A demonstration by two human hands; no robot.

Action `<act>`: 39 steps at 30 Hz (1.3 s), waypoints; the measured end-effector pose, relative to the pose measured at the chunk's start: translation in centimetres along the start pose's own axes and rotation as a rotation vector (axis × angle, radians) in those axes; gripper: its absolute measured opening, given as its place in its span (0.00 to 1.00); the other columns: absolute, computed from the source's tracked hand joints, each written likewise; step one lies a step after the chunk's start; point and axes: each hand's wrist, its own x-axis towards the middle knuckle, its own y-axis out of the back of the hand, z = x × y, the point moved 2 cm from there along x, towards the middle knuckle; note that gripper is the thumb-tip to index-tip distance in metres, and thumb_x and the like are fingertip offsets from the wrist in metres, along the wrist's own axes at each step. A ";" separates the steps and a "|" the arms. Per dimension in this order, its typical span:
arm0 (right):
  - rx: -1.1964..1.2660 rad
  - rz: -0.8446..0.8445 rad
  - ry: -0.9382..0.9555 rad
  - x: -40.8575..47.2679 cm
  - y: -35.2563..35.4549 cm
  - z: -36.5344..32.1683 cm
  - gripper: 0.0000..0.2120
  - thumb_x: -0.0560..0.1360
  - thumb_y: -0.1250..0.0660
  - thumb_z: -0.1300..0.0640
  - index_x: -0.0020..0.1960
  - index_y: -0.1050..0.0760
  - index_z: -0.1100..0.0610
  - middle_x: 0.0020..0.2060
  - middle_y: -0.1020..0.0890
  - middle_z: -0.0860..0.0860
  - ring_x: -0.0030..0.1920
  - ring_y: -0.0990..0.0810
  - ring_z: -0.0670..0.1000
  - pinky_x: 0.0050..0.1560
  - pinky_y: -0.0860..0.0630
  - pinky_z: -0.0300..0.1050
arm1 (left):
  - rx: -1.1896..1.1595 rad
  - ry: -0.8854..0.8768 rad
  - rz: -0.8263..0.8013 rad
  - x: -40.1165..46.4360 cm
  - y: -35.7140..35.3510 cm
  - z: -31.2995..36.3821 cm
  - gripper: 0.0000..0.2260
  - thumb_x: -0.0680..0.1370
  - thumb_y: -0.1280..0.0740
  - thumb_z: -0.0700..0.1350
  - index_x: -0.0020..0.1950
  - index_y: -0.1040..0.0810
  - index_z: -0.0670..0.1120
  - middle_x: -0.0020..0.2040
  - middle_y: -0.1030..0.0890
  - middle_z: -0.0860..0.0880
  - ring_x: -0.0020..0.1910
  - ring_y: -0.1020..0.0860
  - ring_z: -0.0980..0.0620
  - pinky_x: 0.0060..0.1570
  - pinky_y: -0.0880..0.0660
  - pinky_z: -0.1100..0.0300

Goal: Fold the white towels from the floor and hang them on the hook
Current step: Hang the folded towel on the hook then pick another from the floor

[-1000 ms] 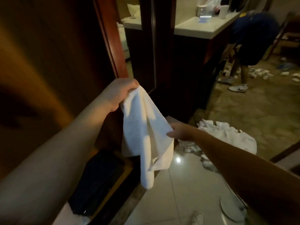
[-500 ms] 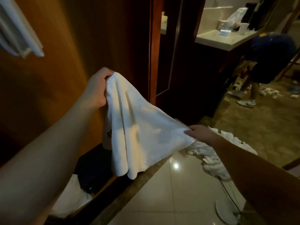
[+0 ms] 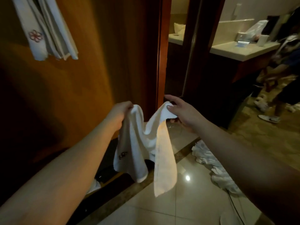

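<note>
Held towel: one white towel [image 3: 142,143], in the air above the floor [image 3: 186,200], sagging between two hands.
Left hand [image 3: 121,111]: fingers curled round one top corner.
Right hand [image 3: 181,111]: thumb pinches the other corner, forefinger extended.
Hung towels [image 3: 47,30]: several, count unclear, on wooden wall, upper left.
Floor towels [image 3: 215,169]: one heap, right of held towel.

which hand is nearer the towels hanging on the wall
Left. The left hand grips the held towel below and right of the hanging towels; the right hand pinches its other corner farther right.
</note>
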 end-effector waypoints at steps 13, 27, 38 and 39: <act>0.630 0.115 0.097 -2.6 -2.5 -6.3 0.13 0.80 0.34 0.62 0.47 0.14 0.49 0.59 0.19 0.55 0.60 0.19 0.56 0.48 0.19 0.45 | 0.360 -0.338 -0.158 -11.3 -3.8 -1.8 0.24 0.76 0.29 0.55 0.70 0.28 0.54 0.52 0.21 0.57 0.50 0.22 0.58 0.45 0.26 0.60; -0.331 0.381 0.368 -2.8 0.5 -8.1 0.11 0.78 0.30 0.51 0.50 0.26 0.34 0.46 0.21 0.35 0.44 0.23 0.34 0.38 0.32 0.29 | 0.292 -0.350 -0.014 -10.4 5.4 2.6 0.04 0.75 0.26 0.51 0.46 0.20 0.60 0.44 0.15 0.53 0.40 0.16 0.53 0.36 0.24 0.56; -0.222 0.397 0.326 -0.6 1.6 -9.0 0.19 0.80 0.36 0.41 0.56 0.22 0.57 0.48 0.18 0.59 0.42 0.19 0.53 0.42 0.23 0.49 | 0.993 -0.232 0.255 -7.1 12.1 2.1 0.25 0.77 0.30 0.57 0.69 0.25 0.45 0.55 0.20 0.45 0.50 0.22 0.47 0.43 0.28 0.57; -0.200 0.375 0.284 -0.4 1.7 -8.8 0.22 0.80 0.37 0.39 0.62 0.23 0.56 0.53 0.17 0.57 0.49 0.17 0.54 0.49 0.20 0.51 | 1.007 -0.212 0.244 -7.0 12.7 1.7 0.24 0.77 0.29 0.57 0.67 0.23 0.44 0.52 0.20 0.46 0.48 0.22 0.47 0.42 0.28 0.56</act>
